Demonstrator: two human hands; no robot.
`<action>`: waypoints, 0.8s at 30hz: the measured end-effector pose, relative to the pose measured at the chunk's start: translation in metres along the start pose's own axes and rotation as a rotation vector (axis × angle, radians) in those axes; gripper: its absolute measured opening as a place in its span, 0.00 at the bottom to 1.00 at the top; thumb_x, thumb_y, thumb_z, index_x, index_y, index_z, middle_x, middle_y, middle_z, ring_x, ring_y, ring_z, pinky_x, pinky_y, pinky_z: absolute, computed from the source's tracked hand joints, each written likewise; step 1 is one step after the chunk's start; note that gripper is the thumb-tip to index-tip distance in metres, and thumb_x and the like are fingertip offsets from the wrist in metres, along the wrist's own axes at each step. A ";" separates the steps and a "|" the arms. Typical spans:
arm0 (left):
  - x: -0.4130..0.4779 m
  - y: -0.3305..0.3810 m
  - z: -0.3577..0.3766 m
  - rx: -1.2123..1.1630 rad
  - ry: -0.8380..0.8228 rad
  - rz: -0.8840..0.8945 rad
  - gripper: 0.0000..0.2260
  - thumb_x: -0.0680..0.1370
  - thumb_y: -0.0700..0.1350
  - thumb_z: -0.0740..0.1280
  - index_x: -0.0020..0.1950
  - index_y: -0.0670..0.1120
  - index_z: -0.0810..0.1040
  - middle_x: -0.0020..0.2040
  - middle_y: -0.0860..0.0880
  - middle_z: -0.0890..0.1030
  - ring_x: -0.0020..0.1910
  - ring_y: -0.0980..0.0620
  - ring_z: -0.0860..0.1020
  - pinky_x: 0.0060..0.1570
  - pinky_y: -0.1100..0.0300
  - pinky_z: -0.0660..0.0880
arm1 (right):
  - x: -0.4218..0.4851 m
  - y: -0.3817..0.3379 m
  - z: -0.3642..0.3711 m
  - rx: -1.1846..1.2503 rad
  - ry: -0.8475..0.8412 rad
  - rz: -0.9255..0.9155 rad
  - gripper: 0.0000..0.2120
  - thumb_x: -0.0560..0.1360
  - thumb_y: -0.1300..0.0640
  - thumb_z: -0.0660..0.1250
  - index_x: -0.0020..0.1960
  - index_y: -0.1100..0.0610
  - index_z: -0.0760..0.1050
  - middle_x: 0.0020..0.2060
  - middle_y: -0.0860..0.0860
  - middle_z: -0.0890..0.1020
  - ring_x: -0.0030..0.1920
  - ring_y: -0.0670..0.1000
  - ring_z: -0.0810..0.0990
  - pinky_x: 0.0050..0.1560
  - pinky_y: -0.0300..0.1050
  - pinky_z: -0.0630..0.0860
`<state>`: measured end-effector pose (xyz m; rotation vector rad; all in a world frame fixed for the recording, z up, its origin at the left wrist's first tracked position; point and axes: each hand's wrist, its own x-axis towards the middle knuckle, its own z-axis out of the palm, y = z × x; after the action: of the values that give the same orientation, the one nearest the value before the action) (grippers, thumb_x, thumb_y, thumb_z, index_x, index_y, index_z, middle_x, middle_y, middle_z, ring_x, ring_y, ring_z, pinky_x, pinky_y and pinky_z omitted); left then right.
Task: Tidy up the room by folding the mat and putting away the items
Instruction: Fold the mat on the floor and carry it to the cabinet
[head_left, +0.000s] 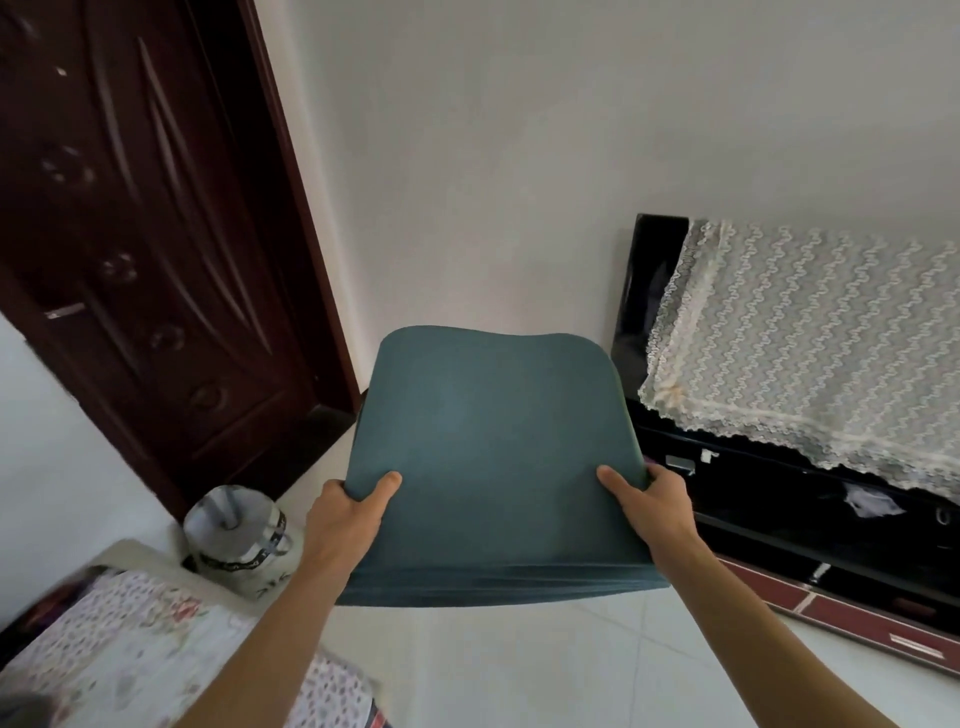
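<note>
A folded teal mat (493, 447) is held up in the air in front of me, several layers thick along its near edge. My left hand (348, 514) grips its left side, thumb on top and fingers underneath. On the right side my right hand (652, 506) grips it the same way. The mat's far edge bows slightly and points toward the white wall.
A dark wooden door (145, 249) stands at the left. A black cabinet (779, 493) with a lace cloth (810, 343) on top runs along the right. A white bucket (236, 535) sits on the floor by a floral-covered bed (130, 654) at lower left. White floor tiles (545, 670) lie below.
</note>
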<state>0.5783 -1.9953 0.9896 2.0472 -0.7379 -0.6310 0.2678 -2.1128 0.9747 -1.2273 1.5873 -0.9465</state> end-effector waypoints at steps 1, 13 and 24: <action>0.016 0.004 0.005 0.005 -0.003 -0.006 0.23 0.75 0.61 0.70 0.58 0.45 0.72 0.52 0.47 0.78 0.49 0.46 0.75 0.47 0.53 0.69 | 0.016 -0.005 0.009 -0.010 0.003 -0.006 0.21 0.70 0.48 0.78 0.58 0.59 0.79 0.48 0.54 0.85 0.47 0.56 0.84 0.53 0.56 0.82; 0.280 0.035 0.053 -0.012 -0.094 -0.039 0.26 0.74 0.63 0.71 0.58 0.44 0.74 0.53 0.46 0.79 0.48 0.46 0.78 0.43 0.53 0.73 | 0.204 -0.070 0.152 -0.078 0.066 0.009 0.20 0.70 0.48 0.77 0.56 0.59 0.80 0.47 0.53 0.85 0.45 0.54 0.84 0.47 0.47 0.80; 0.465 0.068 0.099 0.064 -0.151 -0.070 0.28 0.74 0.63 0.71 0.61 0.42 0.74 0.53 0.46 0.79 0.50 0.46 0.78 0.47 0.52 0.75 | 0.365 -0.090 0.256 -0.074 0.061 0.138 0.21 0.68 0.45 0.79 0.55 0.57 0.80 0.45 0.51 0.85 0.45 0.54 0.84 0.52 0.55 0.83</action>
<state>0.8192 -2.4050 0.9201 2.1084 -0.7846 -0.8182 0.4963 -2.5009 0.9082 -1.1320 1.7447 -0.8506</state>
